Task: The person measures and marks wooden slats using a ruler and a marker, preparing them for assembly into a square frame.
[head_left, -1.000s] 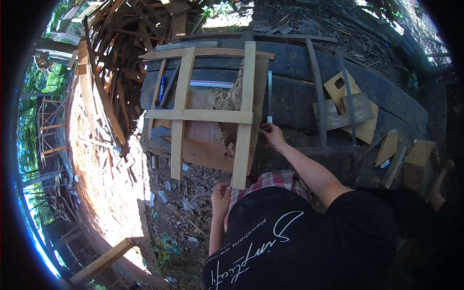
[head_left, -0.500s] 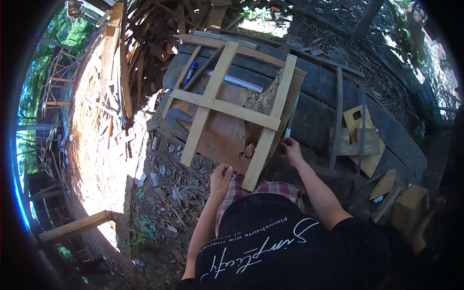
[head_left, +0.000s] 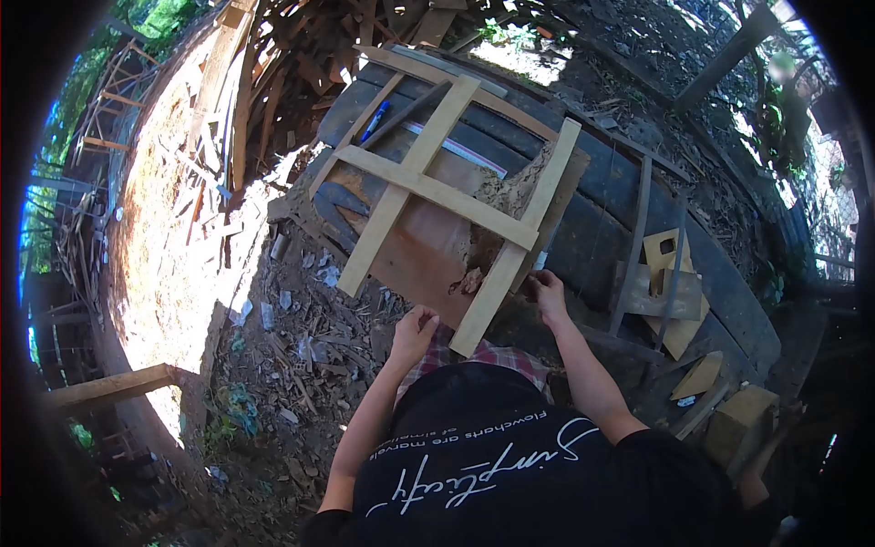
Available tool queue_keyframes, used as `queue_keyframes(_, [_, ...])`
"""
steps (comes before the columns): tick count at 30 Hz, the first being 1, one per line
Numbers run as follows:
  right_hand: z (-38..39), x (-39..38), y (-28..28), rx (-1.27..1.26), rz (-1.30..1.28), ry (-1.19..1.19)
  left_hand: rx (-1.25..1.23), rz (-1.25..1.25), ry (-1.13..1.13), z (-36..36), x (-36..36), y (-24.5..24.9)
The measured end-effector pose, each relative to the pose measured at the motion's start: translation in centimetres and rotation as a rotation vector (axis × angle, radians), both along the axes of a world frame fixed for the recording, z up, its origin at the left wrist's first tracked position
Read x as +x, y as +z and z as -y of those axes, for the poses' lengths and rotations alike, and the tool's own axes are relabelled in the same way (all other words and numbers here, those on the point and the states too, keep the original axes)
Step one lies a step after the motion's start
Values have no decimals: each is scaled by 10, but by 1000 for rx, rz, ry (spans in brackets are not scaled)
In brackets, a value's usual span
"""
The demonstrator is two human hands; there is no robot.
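My left hand [head_left: 413,337] is closed in a pinch at the near edge of a worn brown board [head_left: 415,253]. My right hand [head_left: 549,298] is also closed, by the board's near right edge. What the fingers of either hand hold, if anything, I cannot make out. On the board lies a pale wooden frame [head_left: 456,205], two long strips joined by one crosspiece. The near end of its right strip sits between my hands. A blue marker [head_left: 375,121] and a long white ruler-like strip [head_left: 456,149] lie beyond the crosspiece.
Dark planks [head_left: 592,219] form the work surface. At right, a dark thin wooden frame [head_left: 633,246] lies by a plywood piece with a square hole [head_left: 667,246]. Wood blocks [head_left: 743,419] stand lower right. Scraps and shavings [head_left: 301,383] cover the ground; a beam [head_left: 109,387] juts in at left.
The whole view has turned slightly clockwise and shifted. My hands stay at nearly the same places by the board, and the pale frame still lies on it.
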State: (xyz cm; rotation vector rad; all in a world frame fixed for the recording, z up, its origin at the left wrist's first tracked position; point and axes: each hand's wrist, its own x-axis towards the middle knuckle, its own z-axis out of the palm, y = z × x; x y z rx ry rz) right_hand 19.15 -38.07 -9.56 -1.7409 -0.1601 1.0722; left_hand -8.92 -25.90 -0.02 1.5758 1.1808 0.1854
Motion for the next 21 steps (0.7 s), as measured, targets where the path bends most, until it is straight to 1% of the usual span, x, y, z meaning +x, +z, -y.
queue_keyframes(3, [6, 4, 13, 14, -35, -23, -7, -3, -26, -2, 4, 4])
queue_keyframes(5, [10, 6, 20, 6, -28, -35, 39, -14, -50, -2, 6, 6])
queue_keyframes(8, [20, 10, 23, -1, -12, -50, 6, 11, -55, -1, 9, 5])
queue_keyframes(9, [22, 12, 22, -4, -9, -51, 3, 15, -59, 0, 9, 3])
queue_keyframes(11, [28, 12, 22, 3, -17, -64, 87, 52, -92, 1, 9, -3])
queue_keyframes(14, [34, 11, 16, 13, -30, -81, 101, 46, -112, 2, 11, -3])
queue_keyframes(15, [36, 9, 15, 11, -34, -93, 105, 45, -108, 2, 12, 0])
queue_keyframes(17, [39, 7, 13, 12, -34, -82, 30, -7, -110, 3, 15, 7])
queue_keyframes(21, [40, 0, 10, 36, -68, -80, 58, -19, -112, 4, 12, 3])
